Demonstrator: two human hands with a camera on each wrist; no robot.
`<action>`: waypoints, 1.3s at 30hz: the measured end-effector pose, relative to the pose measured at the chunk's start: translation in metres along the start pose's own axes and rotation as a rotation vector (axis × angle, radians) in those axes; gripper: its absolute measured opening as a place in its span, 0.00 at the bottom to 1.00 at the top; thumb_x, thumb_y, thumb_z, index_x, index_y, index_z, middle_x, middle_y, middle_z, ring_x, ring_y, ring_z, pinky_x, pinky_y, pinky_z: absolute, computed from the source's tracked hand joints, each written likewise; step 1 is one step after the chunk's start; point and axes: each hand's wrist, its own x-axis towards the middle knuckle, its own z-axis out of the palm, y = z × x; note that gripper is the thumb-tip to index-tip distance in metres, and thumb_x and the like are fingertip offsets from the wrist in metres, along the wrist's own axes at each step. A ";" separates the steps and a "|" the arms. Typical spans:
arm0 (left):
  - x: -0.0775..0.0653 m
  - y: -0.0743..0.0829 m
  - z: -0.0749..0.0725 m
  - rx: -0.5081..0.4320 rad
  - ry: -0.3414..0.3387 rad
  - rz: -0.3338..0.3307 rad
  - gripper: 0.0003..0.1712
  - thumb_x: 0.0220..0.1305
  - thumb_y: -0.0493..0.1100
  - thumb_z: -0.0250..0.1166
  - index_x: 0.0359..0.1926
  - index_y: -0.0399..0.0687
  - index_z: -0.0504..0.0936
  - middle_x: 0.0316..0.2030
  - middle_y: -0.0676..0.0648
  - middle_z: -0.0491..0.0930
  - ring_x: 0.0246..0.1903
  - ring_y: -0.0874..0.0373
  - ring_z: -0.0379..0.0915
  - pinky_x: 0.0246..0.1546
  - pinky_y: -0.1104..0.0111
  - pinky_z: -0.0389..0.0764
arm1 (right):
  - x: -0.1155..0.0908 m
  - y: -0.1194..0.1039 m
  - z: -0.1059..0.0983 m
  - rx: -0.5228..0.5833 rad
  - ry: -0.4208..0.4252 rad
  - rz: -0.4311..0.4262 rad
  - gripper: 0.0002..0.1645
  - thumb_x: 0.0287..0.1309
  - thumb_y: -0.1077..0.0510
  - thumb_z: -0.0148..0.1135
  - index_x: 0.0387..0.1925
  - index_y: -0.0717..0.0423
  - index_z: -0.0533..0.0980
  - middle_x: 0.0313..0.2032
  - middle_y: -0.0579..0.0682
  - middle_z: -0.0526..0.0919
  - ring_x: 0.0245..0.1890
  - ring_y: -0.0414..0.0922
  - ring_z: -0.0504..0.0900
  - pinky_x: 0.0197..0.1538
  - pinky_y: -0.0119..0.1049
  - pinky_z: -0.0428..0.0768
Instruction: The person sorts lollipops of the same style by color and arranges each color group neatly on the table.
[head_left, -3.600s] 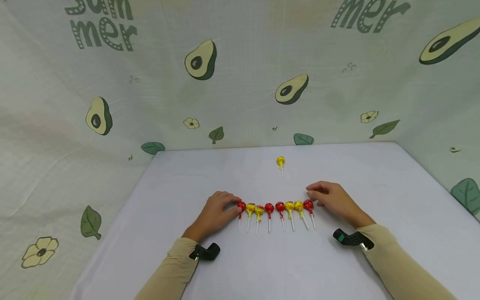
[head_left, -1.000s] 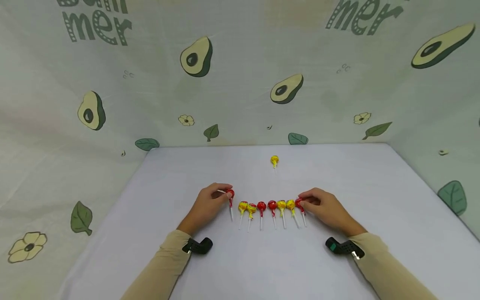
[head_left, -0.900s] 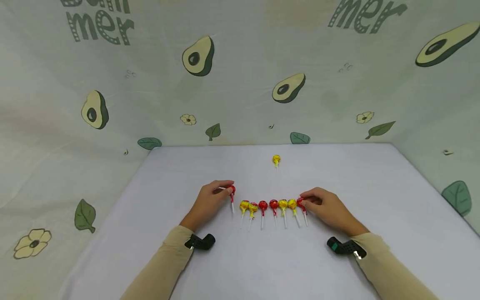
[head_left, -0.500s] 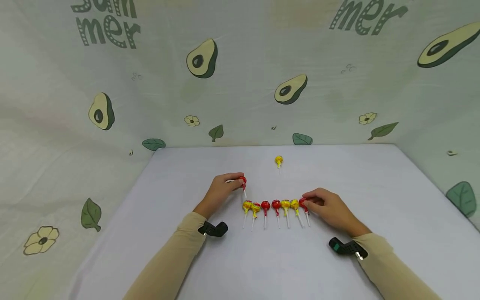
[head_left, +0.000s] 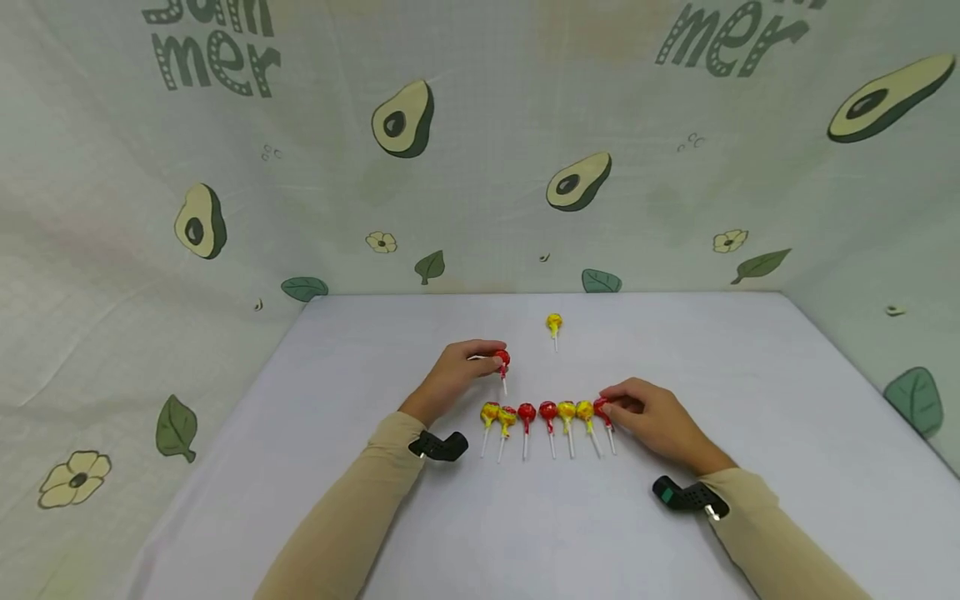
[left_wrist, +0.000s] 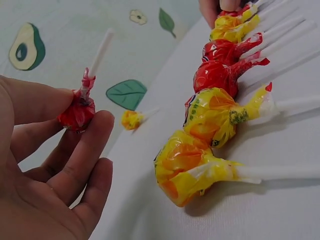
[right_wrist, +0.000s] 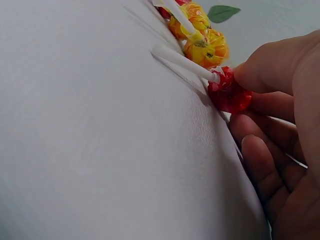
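My left hand point(head_left: 454, 377) pinches a red lollipop point(left_wrist: 77, 114) by its wrapped head between thumb and fingers, held behind the left end of a row of lollipops. At the row's right end, my right hand point(head_left: 657, 419) pinches the head of another red lollipop point(right_wrist: 230, 95), whose stick points toward me. Between the hands, the row runs from two yellow lollipops point(left_wrist: 182, 167) on the left, through two red lollipops point(head_left: 548, 411), to two more yellow lollipops point(head_left: 585, 410) beside the right hand. Their sticks all point toward the near side.
A lone yellow lollipop point(head_left: 554, 322) lies near the back of the white-covered table point(head_left: 480, 533). Behind the table hangs a pale cloth point(head_left: 480, 192) printed with avocados and leaves. Each wrist carries a black camera mount point(head_left: 438, 446).
The left hand has lifted the red lollipop from the row's left end and carried it back, then rightward. The right hand has come to grip the red lollipop at the right end.
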 end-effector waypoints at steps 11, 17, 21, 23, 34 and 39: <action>0.009 0.005 0.007 0.023 -0.056 0.001 0.23 0.71 0.50 0.63 0.64 0.51 0.78 0.52 0.55 0.81 0.53 0.58 0.78 0.60 0.57 0.73 | 0.000 0.003 0.000 -0.003 -0.004 -0.008 0.16 0.65 0.49 0.68 0.51 0.48 0.83 0.42 0.40 0.83 0.39 0.41 0.78 0.43 0.33 0.78; 0.017 0.011 0.009 0.029 -0.063 0.011 0.23 0.71 0.47 0.64 0.64 0.49 0.77 0.51 0.55 0.81 0.53 0.58 0.77 0.60 0.58 0.74 | 0.001 0.003 -0.001 0.001 -0.017 -0.021 0.17 0.65 0.50 0.68 0.53 0.49 0.82 0.43 0.40 0.83 0.40 0.41 0.78 0.44 0.33 0.78; 0.024 0.015 0.013 0.038 -0.079 0.010 0.23 0.69 0.43 0.66 0.64 0.47 0.78 0.53 0.54 0.80 0.55 0.55 0.74 0.59 0.60 0.75 | 0.003 0.002 -0.001 -0.006 -0.023 -0.018 0.16 0.65 0.51 0.67 0.53 0.49 0.82 0.42 0.40 0.82 0.40 0.41 0.78 0.44 0.34 0.78; 0.026 0.017 0.015 0.050 -0.082 0.014 0.22 0.69 0.41 0.65 0.63 0.47 0.79 0.53 0.54 0.80 0.55 0.55 0.73 0.58 0.60 0.75 | 0.003 0.002 -0.001 -0.006 -0.024 -0.018 0.16 0.65 0.52 0.67 0.53 0.49 0.82 0.42 0.40 0.82 0.40 0.41 0.79 0.44 0.34 0.78; 0.040 0.022 0.027 0.084 -0.108 0.031 0.22 0.69 0.40 0.66 0.62 0.46 0.79 0.51 0.53 0.80 0.53 0.55 0.75 0.57 0.61 0.76 | 0.002 0.004 0.001 -0.002 -0.018 -0.013 0.15 0.65 0.53 0.67 0.52 0.49 0.82 0.42 0.40 0.82 0.39 0.41 0.78 0.43 0.33 0.78; 0.044 0.022 0.030 0.100 -0.104 0.018 0.21 0.68 0.41 0.67 0.60 0.47 0.81 0.51 0.53 0.80 0.51 0.55 0.75 0.56 0.60 0.76 | 0.002 0.003 0.000 0.000 -0.024 -0.022 0.16 0.65 0.53 0.67 0.53 0.50 0.82 0.42 0.40 0.82 0.39 0.41 0.78 0.43 0.33 0.77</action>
